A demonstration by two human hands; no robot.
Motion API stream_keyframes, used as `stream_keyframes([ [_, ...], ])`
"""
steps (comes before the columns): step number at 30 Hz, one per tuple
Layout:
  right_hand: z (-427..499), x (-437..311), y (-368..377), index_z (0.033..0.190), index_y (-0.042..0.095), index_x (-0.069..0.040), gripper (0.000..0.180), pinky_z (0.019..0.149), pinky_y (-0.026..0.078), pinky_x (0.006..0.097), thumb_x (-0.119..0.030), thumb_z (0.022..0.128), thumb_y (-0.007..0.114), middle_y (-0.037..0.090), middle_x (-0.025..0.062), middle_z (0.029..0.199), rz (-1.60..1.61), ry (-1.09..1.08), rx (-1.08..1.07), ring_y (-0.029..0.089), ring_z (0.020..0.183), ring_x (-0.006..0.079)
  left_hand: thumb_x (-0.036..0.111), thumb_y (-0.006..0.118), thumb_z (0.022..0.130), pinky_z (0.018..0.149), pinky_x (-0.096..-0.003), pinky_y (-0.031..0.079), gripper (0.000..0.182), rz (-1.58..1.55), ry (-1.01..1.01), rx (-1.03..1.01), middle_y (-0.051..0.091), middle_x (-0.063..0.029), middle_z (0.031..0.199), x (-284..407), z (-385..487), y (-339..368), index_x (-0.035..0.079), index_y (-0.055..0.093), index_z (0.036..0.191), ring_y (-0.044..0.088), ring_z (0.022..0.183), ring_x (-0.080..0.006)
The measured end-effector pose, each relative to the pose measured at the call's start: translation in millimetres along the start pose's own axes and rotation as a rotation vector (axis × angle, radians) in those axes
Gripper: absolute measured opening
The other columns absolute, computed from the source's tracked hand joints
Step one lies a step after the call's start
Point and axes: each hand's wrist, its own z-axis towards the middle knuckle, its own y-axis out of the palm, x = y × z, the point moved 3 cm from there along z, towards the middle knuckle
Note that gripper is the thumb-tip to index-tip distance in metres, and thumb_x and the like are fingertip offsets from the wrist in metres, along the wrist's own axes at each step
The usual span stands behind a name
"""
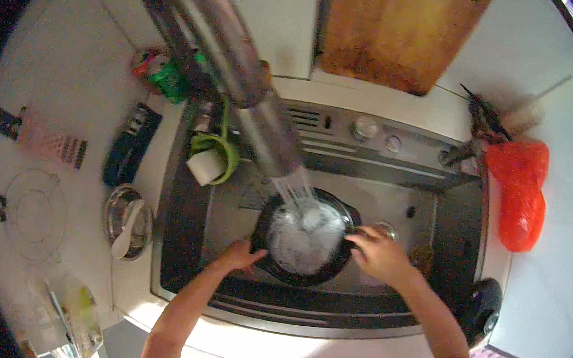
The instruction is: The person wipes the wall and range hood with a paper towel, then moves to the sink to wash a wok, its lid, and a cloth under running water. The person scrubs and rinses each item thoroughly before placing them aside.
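A black pot (302, 280) sits inside the stainless steel sink (224, 225), with foamy or churning water (304, 233) in it. Several streams (293, 185) pour into it from the faucet (270, 135) above. My left hand (242, 257) holds the pot's lower left rim, thumb over the edge. On the opposite side, my right hand (380, 254) grips the rim at the right, fingertips on its edge. A round glass or metal item (385, 228) lies just behind my right hand, partly hidden by it.
A green holder (233, 160) with a white block (205, 167) hangs in the sink's left corner. On the left counter stands a metal bowl (111, 213) with a white spoon (126, 233). A red plastic bag (522, 204) lies right; a wooden cutting board (401, 34) stands behind.
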Motion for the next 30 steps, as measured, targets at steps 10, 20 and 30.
stream_keyframes([
  [10,241.7,-84.3,164.1,0.089,0.058,-0.007,0.026,0.074,0.043,0.0383,-0.004,0.063,0.058,0.051,0.0171,0.097,0.037,-0.008,0.248,0.053,0.082,0.0315,0.047,0.041,0.082,0.082,-0.0406,0.041,0.057,0.319,-0.100,0.164,0.054,-0.0237,0.101,11.3,3.8,-1.1,-0.004,0.049,0.106,0.052,0.095,-0.0351],
  [20,212.8,-84.0,132.0,0.083,0.057,-0.007,0.019,0.071,0.046,0.0395,-0.001,0.065,0.056,0.050,0.0160,0.098,0.068,-0.387,0.536,0.052,0.086,0.0322,0.047,0.043,0.080,0.082,-0.0412,0.042,0.063,0.400,-0.053,0.291,0.050,-0.0260,0.106,-4.5,28.9,-7.5,-0.006,0.039,0.115,0.051,0.096,-0.0362],
  [30,169.1,-49.0,123.5,0.095,0.056,-0.005,0.022,0.075,0.047,0.0405,-0.006,0.074,0.048,0.055,0.0139,0.099,-0.299,-0.285,0.175,0.053,0.091,0.0344,0.043,0.048,0.079,0.084,-0.0413,0.040,0.067,-0.052,0.023,0.159,0.048,-0.0280,0.108,-11.6,22.0,-8.3,-0.004,0.028,0.122,0.048,0.099,-0.0402],
])
